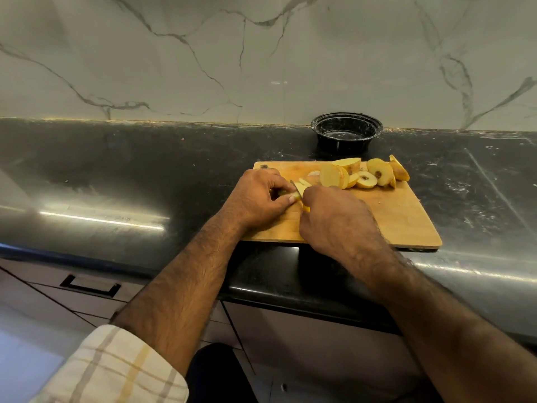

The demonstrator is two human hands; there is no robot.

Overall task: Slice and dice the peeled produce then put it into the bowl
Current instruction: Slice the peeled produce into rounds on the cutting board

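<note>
A wooden cutting board lies on the black counter. Several pale yellow peeled slices are heaped at its far right. My left hand pinches a small piece of the produce near the board's left side. My right hand grips a knife with a yellow handle; its blade sits on the held piece. A few thin cut strips lie just beyond the blade. The black bowl stands behind the board against the wall and looks empty.
The dark counter stretches left and right of the board, backed by a marble-patterned wall. The board's near edge overhangs the counter front slightly. Drawers with a black handle sit below.
</note>
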